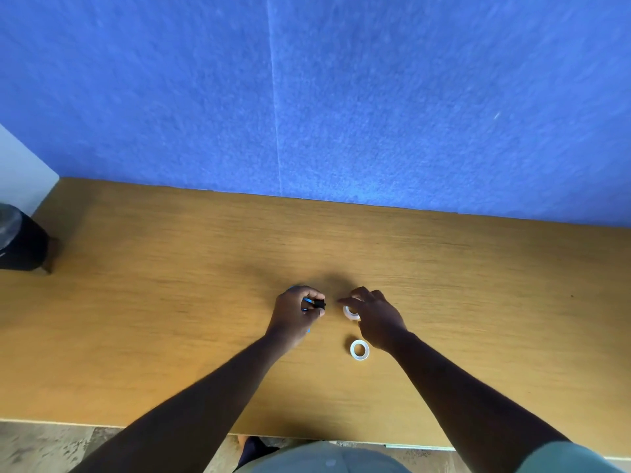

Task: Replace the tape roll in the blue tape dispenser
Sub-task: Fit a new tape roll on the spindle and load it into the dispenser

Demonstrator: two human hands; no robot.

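Note:
My left hand (293, 314) is closed around the blue tape dispenser (308, 304), most of which is hidden; a black spool part (320, 304) sticks out to the right between my fingers. My right hand (374, 319) grips a white tape roll (351, 312) just right of that spool, a small gap apart. A second white tape roll (359, 349) lies flat on the wooden table (170, 302), near my right wrist.
A blue felt partition (341, 97) rises along the table's far edge. A dark round container (18, 238) stands at the table's left end. The table's near edge runs just in front of my body.

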